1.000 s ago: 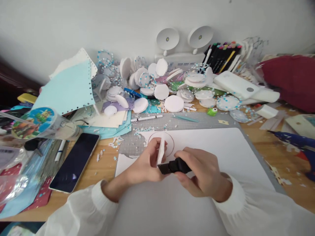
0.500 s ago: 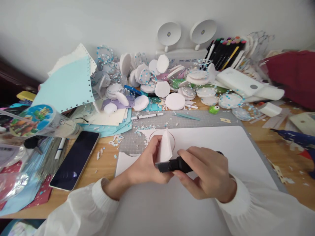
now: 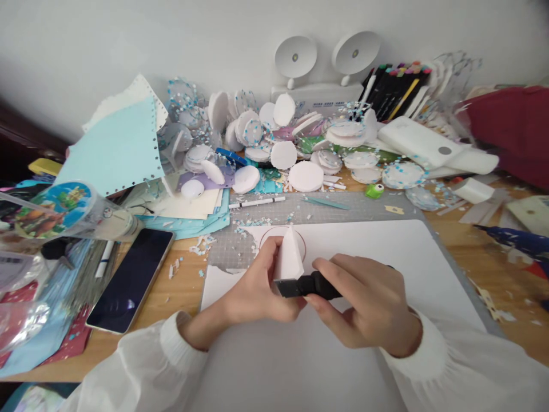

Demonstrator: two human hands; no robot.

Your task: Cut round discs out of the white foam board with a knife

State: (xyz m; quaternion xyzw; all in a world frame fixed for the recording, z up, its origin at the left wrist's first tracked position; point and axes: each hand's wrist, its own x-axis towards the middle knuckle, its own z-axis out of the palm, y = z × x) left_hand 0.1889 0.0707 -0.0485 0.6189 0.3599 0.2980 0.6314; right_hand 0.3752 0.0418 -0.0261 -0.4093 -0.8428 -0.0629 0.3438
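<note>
My left hand is closed around a folded wedge of white paper, its pointed tip upward. In my right hand is a black hand tool with a thick handle and a flat, rectangular head. That head lies across the lower end of the wedge, close to my left fingers; whether it bites into the paper is hidden. Beneath both hands spreads a large white sheet, with a brown circle outline behind the paper tip.
A phone and a plastic cup stand at left. Several white discs crowd the back, before a twin-head lamp. Teal tweezers and a white pen lie on the grey cutting mat. A blue glue gun sits at right.
My right hand and the black tool have shifted slightly right. The paper wedge's lower edge has tilted a little the same way. My left hand stays almost in place.
</note>
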